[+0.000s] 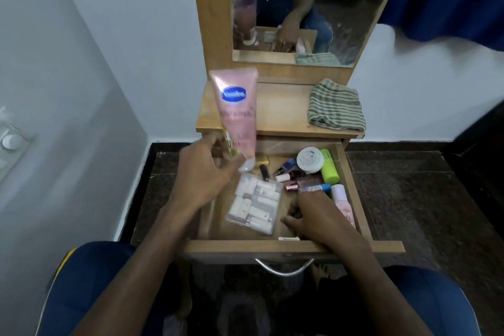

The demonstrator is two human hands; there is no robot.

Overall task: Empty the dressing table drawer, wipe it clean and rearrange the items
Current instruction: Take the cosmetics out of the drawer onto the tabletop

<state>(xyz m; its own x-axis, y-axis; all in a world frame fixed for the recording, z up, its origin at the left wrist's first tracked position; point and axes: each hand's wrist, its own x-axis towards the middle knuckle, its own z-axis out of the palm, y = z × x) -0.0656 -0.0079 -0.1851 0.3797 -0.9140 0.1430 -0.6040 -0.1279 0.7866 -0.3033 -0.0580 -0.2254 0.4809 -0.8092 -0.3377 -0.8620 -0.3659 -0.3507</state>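
My left grip [207,172] holds the pink plastic lotion tube [237,114] upright, cap down, above the open wooden drawer's [294,249] back-left corner; right grip [313,215] curled inside, contents unclear.

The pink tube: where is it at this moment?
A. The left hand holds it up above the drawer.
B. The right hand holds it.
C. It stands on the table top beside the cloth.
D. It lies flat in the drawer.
A: the left hand grips the pink tube near its cap, above the open drawer.
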